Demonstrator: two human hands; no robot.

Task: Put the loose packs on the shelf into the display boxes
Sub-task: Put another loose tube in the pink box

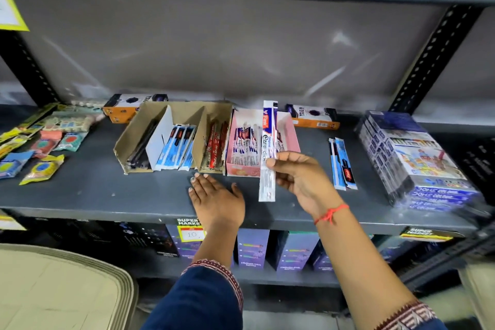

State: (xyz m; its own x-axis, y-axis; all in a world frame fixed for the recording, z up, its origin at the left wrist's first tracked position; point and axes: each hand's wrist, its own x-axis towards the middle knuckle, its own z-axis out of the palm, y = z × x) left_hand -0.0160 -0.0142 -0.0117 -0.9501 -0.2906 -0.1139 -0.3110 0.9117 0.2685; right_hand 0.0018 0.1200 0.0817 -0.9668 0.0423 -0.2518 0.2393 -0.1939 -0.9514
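Note:
My right hand point(297, 178) pinches a long white pen pack point(267, 153) by its lower half and holds it upright over the pink display box point(290, 134), which has several similar white packs in it. My left hand point(215, 197) rests flat on the grey shelf point(93, 190) just in front of the boxes, fingers straight. A brown cardboard display box point(134, 131) to the left holds dark packs, blue-and-white packs and red packs in separate compartments. Two loose blue pen packs point(341, 162) lie on the shelf to the right of my right hand.
Several colourful small packets point(42, 142) lie scattered at the shelf's left end. A stack of blue colour-set boxes point(412, 161) stands at the right. Two orange-and-black boxes point(313, 117) sit at the back. Purple boxes point(253, 248) fill the shelf below.

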